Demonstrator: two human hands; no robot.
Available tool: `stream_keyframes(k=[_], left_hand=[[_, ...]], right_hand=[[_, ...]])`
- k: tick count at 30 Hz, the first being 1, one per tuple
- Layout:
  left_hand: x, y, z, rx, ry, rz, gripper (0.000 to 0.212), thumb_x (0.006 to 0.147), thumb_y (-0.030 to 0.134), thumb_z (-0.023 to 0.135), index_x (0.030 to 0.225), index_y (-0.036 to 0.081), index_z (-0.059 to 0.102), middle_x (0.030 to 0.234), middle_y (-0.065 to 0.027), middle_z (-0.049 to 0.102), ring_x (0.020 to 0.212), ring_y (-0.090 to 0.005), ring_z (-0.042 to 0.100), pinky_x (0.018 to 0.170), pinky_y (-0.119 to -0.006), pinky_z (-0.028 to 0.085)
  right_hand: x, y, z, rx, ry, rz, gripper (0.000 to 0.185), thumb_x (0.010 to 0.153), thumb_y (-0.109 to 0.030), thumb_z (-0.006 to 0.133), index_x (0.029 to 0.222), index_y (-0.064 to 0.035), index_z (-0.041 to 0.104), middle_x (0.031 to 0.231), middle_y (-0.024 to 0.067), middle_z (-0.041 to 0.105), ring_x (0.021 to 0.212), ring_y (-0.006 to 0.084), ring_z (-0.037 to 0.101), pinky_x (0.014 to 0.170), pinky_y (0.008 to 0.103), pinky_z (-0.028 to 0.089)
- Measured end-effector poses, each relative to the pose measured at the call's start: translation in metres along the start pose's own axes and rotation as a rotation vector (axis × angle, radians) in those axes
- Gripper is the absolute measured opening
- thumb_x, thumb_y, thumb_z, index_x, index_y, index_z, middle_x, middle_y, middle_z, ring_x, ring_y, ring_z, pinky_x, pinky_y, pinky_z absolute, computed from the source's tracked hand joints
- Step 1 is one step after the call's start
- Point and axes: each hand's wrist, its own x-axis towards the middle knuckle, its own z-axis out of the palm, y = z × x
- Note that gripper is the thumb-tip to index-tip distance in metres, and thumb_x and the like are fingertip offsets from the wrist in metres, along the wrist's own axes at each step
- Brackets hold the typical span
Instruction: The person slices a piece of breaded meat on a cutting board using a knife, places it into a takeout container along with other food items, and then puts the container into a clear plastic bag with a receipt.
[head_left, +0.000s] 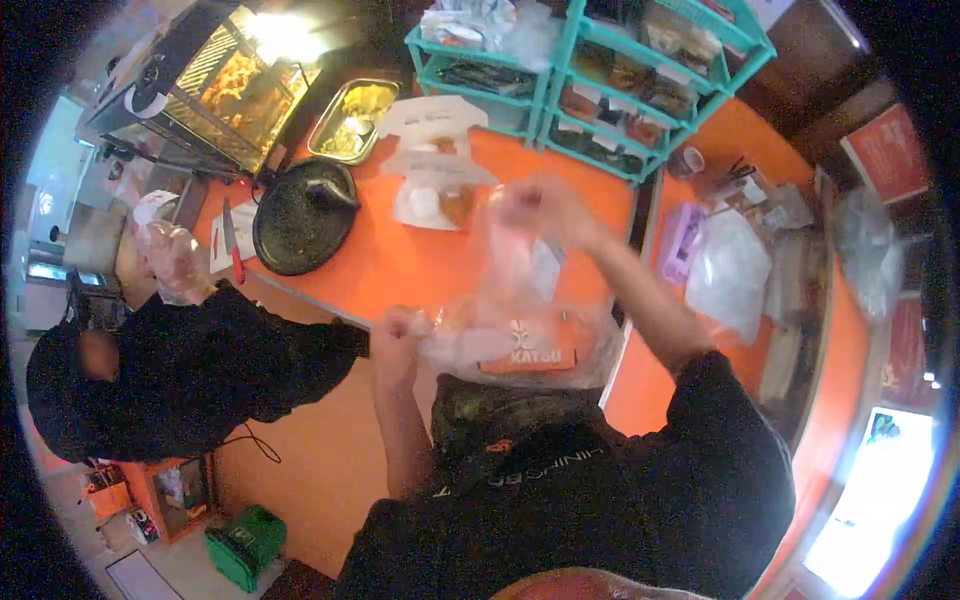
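My left hand (395, 331) pinches the edge of a clear plastic bag (602, 336) at the counter's front edge. Inside or under the bag's film sits an orange printed box (551, 361) bearing writing; the film makes it hard to tell which. My right hand (536, 210) is blurred and raised farther over the counter, gripping a stretched, see-through part that looks like the same bag. Just beyond that hand, to its left, stands an opened white paper food box (409, 217) with rice and a browned piece of food. Another opened white box (435, 120) is behind it.
Left on the orange counter (360, 262) are a black oval plate (300, 225), a red-handled knife (234, 247) and a metal tray (319, 135). A lit food warmer (225, 90) stands behind. A person in black (195, 360) works at my left. Teal shelves (551, 97) rise at the back.
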Motion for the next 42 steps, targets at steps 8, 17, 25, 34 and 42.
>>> stream_keyframes(k=[8, 17, 25, 34, 42], left_hand=[[0.004, 0.033, 0.009, 0.195, -0.081, 0.331, 0.012, 0.078, 0.0, 0.071, 0.073, 0.005, 0.061, 0.07, -0.0003, 0.061, 0.064, -0.0085, 0.056, 0.066, -0.026, 0.049], [0.008, 0.02, -0.011, 0.117, -0.03, 0.213, 0.009, 0.086, 0.008, 0.069, 0.083, 0.002, 0.064, 0.08, -0.0024, 0.066, 0.072, -0.0111, 0.06, 0.067, -0.027, 0.05], [-0.001, 0.004, 0.004, 0.222, -0.333, 0.099, 0.004, 0.087, 0.005, 0.066, 0.086, 0.002, 0.063, 0.082, -0.0043, 0.066, 0.076, -0.0115, 0.061, 0.07, -0.027, 0.05], [-0.022, -0.003, -0.005, 0.103, -0.194, -0.108, 0.003, 0.087, 0.003, 0.065, 0.089, 0.003, 0.063, 0.086, -0.0041, 0.066, 0.078, -0.0119, 0.06, 0.072, -0.027, 0.05], [-0.019, -0.001, -0.011, -0.072, -0.123, -0.109, 0.009, 0.082, -0.002, 0.068, 0.083, 0.003, 0.061, 0.085, -0.0055, 0.066, 0.078, -0.012, 0.062, 0.071, -0.027, 0.051]], right_hand=[[0.046, -0.048, 0.062, -0.199, -0.728, -0.39, 0.012, 0.082, -0.017, 0.07, 0.085, -0.005, 0.068, 0.073, 0.006, 0.065, 0.069, 0.0159, 0.062, 0.064, 0.0298, 0.05], [0.114, -0.043, -0.002, -0.507, -0.144, -0.282, 0.022, 0.079, -0.028, 0.072, 0.089, -0.0082, 0.071, 0.083, 0.0081, 0.071, 0.073, 0.0186, 0.067, 0.068, 0.0356, 0.053], [0.284, 0.067, -0.198, -1.545, 0.633, -0.315, 0.027, 0.08, -0.008, 0.058, 0.104, -0.0132, 0.068, 0.112, 0.0211, 0.062, 0.096, 0.0348, 0.065, 0.082, 0.0453, 0.053], [0.32, 0.002, -0.224, -1.593, 0.591, 0.018, 0.03, 0.072, -0.025, 0.069, 0.097, -0.0096, 0.066, 0.096, 0.0163, 0.067, 0.093, 0.0325, 0.067, 0.076, 0.0401, 0.055], [0.329, -0.066, -0.23, -1.734, 1.038, -0.587, 0.01, 0.085, -0.015, 0.054, 0.081, -0.0094, 0.061, 0.077, 0.0095, 0.064, 0.078, 0.0255, 0.067, 0.066, 0.0403, 0.055]])
